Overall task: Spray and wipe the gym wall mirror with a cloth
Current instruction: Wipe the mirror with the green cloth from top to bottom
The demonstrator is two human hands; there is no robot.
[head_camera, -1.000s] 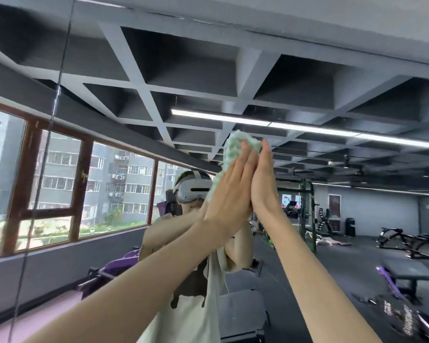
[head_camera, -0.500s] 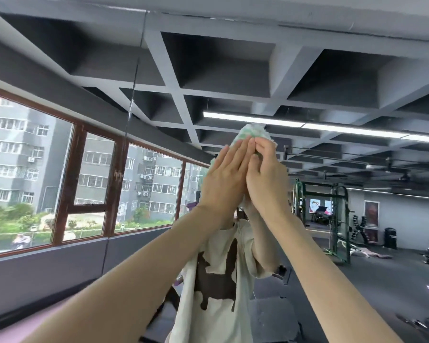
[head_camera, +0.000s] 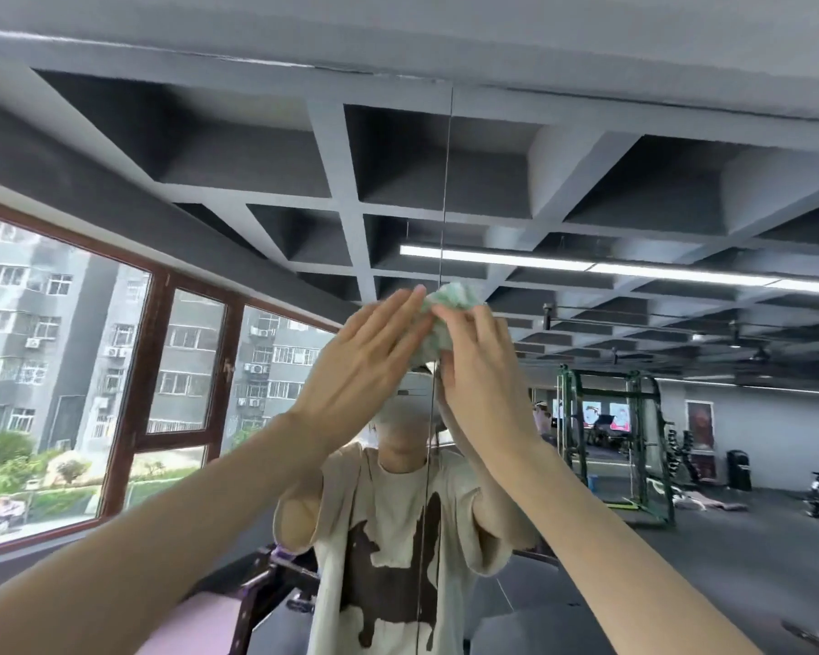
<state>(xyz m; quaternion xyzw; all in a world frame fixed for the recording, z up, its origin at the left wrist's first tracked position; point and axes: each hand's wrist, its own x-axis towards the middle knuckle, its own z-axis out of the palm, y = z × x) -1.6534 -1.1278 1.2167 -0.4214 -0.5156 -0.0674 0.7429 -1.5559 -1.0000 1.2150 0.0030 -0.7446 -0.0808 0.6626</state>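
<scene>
Both hands press a crumpled green-and-white cloth [head_camera: 450,307] against the mirror [head_camera: 587,134], high up and right on the thin vertical seam [head_camera: 445,182] between two panels. The left hand [head_camera: 365,366] lies flat and open with its fingertips on the cloth; the right hand [head_camera: 481,371] curls its fingers over the wad and holds it to the glass. No spray bottle is in view, so spraying looks finished for this patch and wiping is under way. Whether the glass is wet or streaked cannot be told. The lower part of the mirror probably still needs wiping.
</scene>
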